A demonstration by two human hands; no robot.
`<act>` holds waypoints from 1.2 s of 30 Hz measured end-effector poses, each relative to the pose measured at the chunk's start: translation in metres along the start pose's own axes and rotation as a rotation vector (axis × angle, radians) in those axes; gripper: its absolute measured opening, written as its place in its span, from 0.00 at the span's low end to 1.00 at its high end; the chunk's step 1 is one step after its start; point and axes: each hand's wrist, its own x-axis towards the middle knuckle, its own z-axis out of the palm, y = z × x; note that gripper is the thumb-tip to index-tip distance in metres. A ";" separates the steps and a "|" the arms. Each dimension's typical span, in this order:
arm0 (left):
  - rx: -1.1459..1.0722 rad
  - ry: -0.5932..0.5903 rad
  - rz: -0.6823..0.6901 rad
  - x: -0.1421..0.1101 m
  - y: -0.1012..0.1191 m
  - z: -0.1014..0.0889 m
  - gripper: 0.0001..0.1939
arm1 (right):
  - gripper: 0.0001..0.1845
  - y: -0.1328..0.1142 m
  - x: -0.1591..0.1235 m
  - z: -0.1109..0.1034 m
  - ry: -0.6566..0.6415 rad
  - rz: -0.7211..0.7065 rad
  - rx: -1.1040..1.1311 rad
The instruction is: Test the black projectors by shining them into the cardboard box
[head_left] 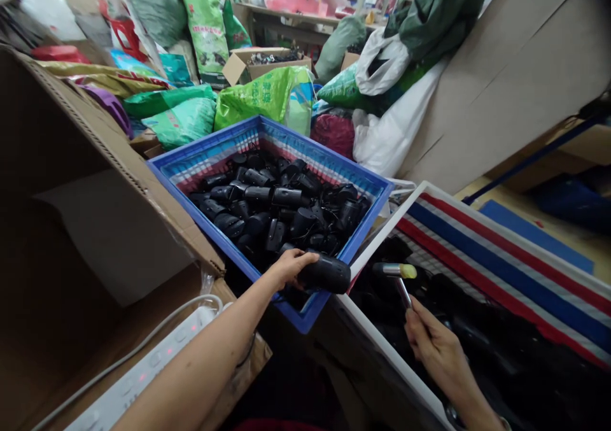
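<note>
My left hand [289, 268] is closed around a black cylindrical housing [329, 273], held over the near corner of a blue basket [205, 237]. Many similar black cylindrical parts [286, 197] lie heaped inside that basket. In my right hand [436, 345] is a hammer [394, 270] with a shiny metal head and a yellowish tip, gripped by its handle. The hammer is above a white-rimmed basket [387, 353] lined with red, white and blue striped cloth, where dark parts sit in shadow. The hammer and the housing are apart.
At the left stands a large open cardboard box [157, 195]. A white power strip [157, 361] with lit red switches and a cable lies in front of it. Filled sacks [265, 97] and an open carton [267, 65] crowd the back. A large board [501, 68] leans at the right.
</note>
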 end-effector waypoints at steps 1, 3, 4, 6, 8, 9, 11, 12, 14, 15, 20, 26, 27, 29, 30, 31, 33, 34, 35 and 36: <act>-0.030 -0.011 0.003 -0.005 0.002 -0.003 0.22 | 0.30 -0.003 0.000 0.003 -0.011 0.014 0.018; -0.097 -0.044 0.027 -0.019 0.005 -0.011 0.22 | 0.32 -0.010 0.000 0.010 -0.051 0.039 0.062; -0.132 -0.061 0.052 -0.029 0.006 -0.015 0.23 | 0.32 -0.013 0.000 0.015 -0.072 0.052 0.096; -0.196 -0.084 0.121 -0.051 0.006 -0.021 0.26 | 0.29 -0.020 0.000 0.024 -0.112 0.073 0.166; -0.245 -0.082 0.195 -0.074 0.004 -0.024 0.32 | 0.26 -0.029 -0.001 0.034 -0.147 0.075 0.247; -0.264 -0.085 0.234 -0.084 0.002 -0.024 0.34 | 0.26 -0.034 -0.001 0.039 -0.166 0.072 0.295; -0.283 -0.120 0.332 -0.103 -0.004 -0.024 0.36 | 0.28 -0.045 -0.003 0.049 -0.215 0.061 0.394; -0.272 -0.141 0.375 -0.111 -0.007 -0.024 0.36 | 0.30 -0.051 -0.004 0.054 -0.243 0.054 0.438; -0.214 -0.151 0.428 -0.124 -0.013 -0.022 0.35 | 0.34 -0.063 -0.007 0.063 -0.292 0.039 0.509; -0.174 -0.138 0.440 -0.129 -0.016 -0.021 0.35 | 0.35 -0.068 -0.008 0.066 -0.312 0.029 0.529; -0.087 -0.050 0.516 -0.144 -0.026 -0.018 0.39 | 0.31 -0.080 -0.014 0.071 -0.383 -0.026 0.532; 0.011 0.029 0.550 -0.155 -0.030 -0.016 0.39 | 0.29 -0.084 -0.021 0.068 -0.402 -0.057 0.558; 0.046 0.048 0.570 -0.155 -0.030 -0.016 0.39 | 0.29 -0.084 -0.022 0.068 -0.407 -0.065 0.559; 0.140 0.107 0.649 -0.156 -0.033 -0.017 0.39 | 0.28 -0.085 -0.023 0.069 -0.421 -0.082 0.564; 0.199 0.149 0.710 -0.156 -0.036 -0.017 0.38 | 0.28 -0.085 -0.024 0.069 -0.430 -0.089 0.567; 0.260 0.194 0.784 -0.155 -0.039 -0.017 0.37 | 0.28 -0.086 -0.024 0.069 -0.437 -0.093 0.573; 0.400 0.273 0.955 -0.153 -0.048 -0.018 0.35 | 0.31 -0.089 -0.024 0.070 -0.445 -0.095 0.589; 0.477 0.299 1.044 -0.152 -0.053 -0.018 0.33 | 0.33 -0.091 -0.024 0.070 -0.444 -0.092 0.590; 0.552 0.309 1.128 -0.152 -0.058 -0.018 0.32 | 0.35 -0.094 -0.024 0.071 -0.440 -0.089 0.580; 0.620 0.307 1.200 -0.152 -0.063 -0.018 0.33 | 0.36 -0.097 -0.024 0.071 -0.435 -0.085 0.561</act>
